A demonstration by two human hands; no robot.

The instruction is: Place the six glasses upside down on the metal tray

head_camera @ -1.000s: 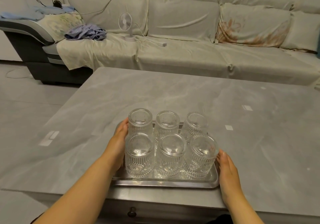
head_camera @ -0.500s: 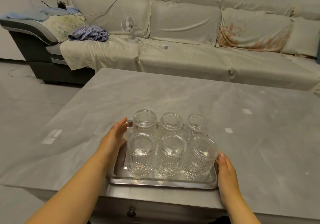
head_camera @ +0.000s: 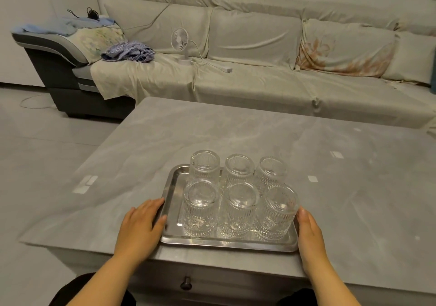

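Several ribbed clear glasses stand upside down in two rows of three on the metal tray point(head_camera: 174, 199), which sits near the table's front edge. The front row runs from the left glass point(head_camera: 200, 209) to the right glass point(head_camera: 278, 211); the back row point(head_camera: 239, 171) is behind it. My left hand point(head_camera: 141, 225) lies flat on the table, fingers apart, with fingertips and thumb against the tray's left rim. My right hand point(head_camera: 310, 232) rests edge-on against the tray's right rim, beside the front right glass. Neither hand holds a glass.
The grey marble-look table point(head_camera: 236, 135) stretches ahead and to the right, with small white stickers point(head_camera: 85, 184) on it. A drawer knob point(head_camera: 186, 283) sits under the front edge. Behind is a covered sofa with a small white fan point(head_camera: 180, 40) and crumpled blue cloth point(head_camera: 128, 51).
My left hand has come away from the left glasses and dropped down and back to the tray's front left rim. My right hand has stayed at the right rim.
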